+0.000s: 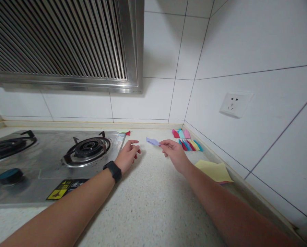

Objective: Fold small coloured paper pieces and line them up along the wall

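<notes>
Between the thumb and fingers of my right hand point(174, 151) is one end of a small lavender piece of paper point(152, 141), its other end pointing left over the countertop. My left hand point(129, 152), with a black watch on the wrist, hovers near the stove's right edge. Its fingers are curled but apart, with nothing in them. Behind my right hand lie several small coloured folded papers point(190, 145) in a row, and a shorter row of red, light blue and pink ones point(180, 133). A stack of yellow paper sheets point(213, 171) lies beside my right forearm.
A steel gas stove point(50, 173) with black burners takes up the left. Red and green paper scraps point(128, 133) lie at its back right corner. Above hangs a range hood point(66, 41). A wall socket point(236, 104) is on the right tiled wall.
</notes>
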Demonstrator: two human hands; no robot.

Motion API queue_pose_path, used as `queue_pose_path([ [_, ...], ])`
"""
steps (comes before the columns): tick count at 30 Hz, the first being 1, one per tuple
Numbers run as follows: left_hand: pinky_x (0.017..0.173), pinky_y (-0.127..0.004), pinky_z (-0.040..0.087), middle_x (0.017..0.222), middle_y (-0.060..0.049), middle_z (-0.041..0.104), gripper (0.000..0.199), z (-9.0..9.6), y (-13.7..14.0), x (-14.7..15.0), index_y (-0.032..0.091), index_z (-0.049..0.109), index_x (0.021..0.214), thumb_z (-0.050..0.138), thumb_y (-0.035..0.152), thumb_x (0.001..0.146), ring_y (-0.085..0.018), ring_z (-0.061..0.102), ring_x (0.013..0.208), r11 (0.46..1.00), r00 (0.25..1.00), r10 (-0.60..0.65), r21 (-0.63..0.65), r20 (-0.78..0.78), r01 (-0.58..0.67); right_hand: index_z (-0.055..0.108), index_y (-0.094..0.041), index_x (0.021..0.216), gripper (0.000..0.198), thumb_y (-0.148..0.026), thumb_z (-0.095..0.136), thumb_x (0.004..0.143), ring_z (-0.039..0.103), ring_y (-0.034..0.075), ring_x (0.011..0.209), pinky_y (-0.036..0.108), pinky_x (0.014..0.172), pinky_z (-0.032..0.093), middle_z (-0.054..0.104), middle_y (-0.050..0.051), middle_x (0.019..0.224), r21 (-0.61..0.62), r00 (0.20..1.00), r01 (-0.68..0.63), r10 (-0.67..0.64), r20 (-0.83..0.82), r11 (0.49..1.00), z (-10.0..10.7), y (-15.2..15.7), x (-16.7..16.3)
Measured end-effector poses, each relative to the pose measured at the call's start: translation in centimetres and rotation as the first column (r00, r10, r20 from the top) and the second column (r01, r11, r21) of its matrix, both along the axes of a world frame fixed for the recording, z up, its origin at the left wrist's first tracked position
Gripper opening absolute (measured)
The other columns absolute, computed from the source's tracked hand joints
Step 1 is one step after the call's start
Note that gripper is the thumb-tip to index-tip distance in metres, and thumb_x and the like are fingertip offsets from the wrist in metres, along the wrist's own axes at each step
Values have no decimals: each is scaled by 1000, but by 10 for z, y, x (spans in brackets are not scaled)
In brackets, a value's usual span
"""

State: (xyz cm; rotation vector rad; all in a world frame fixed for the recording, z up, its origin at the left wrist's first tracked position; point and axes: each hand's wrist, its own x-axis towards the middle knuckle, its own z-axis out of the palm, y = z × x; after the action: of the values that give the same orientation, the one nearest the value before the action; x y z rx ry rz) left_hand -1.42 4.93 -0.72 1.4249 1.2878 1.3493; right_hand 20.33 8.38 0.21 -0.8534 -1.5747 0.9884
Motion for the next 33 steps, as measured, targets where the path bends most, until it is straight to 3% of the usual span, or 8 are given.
queue_pose_path([
  [3, 40, -16, 33, 79, -1, 60, 34, 0, -1, 1, 20, 47, 115, 50, 36, 84, -9, 50, 56, 1000, 1000, -18, -13, -25, 18, 66, -18, 91, 21, -28, 69, 74, 50, 8, 62, 20, 51, 35, 64, 4, 87, -170, 947, -115, 56, -318, 979, 4, 2, 2],
  [7, 40, -16, 32, 77, -1, 59, 31, -1, -1, 2, 19, 50, 110, 49, 35, 84, -9, 49, 55, 999, 998, -44, -25, -54, 43, 66, -20, 93, 24, -26, 73, 71, 49, 6, 63, 19, 51, 36, 65, 4, 96, -225, 871, -226, 93, -482, 948, 10, 1, 5],
  [15, 41, -16, 31, 75, 0, 59, 27, -3, 0, 2, 19, 51, 106, 49, 31, 82, -9, 48, 54, 997, 994, -74, -34, -76, 71, 69, -20, 91, 22, -25, 73, 70, 47, 7, 63, 20, 53, 35, 66, 4, 89, -200, 892, -216, 109, -439, 956, 14, -4, 4],
  [23, 46, -18, 34, 74, 0, 60, 25, -3, -4, 4, 18, 53, 102, 50, 30, 80, -9, 49, 55, 992, 986, -123, -57, -110, 117, 70, -21, 96, 26, -23, 71, 70, 48, 9, 71, 20, 54, 37, 66, 6, 100, -193, 914, -202, 114, -389, 960, 16, -3, 10],
  [33, 48, -19, 35, 72, 0, 59, 23, -4, -5, 3, 17, 54, 99, 49, 30, 81, -9, 50, 55, 986, 974, -169, -39, -154, 165, 68, -22, 93, 27, -20, 69, 66, 49, 8, 66, 20, 54, 40, 66, 3, 99, -176, 848, -163, 46, -527, 971, 31, 13, 45],
])
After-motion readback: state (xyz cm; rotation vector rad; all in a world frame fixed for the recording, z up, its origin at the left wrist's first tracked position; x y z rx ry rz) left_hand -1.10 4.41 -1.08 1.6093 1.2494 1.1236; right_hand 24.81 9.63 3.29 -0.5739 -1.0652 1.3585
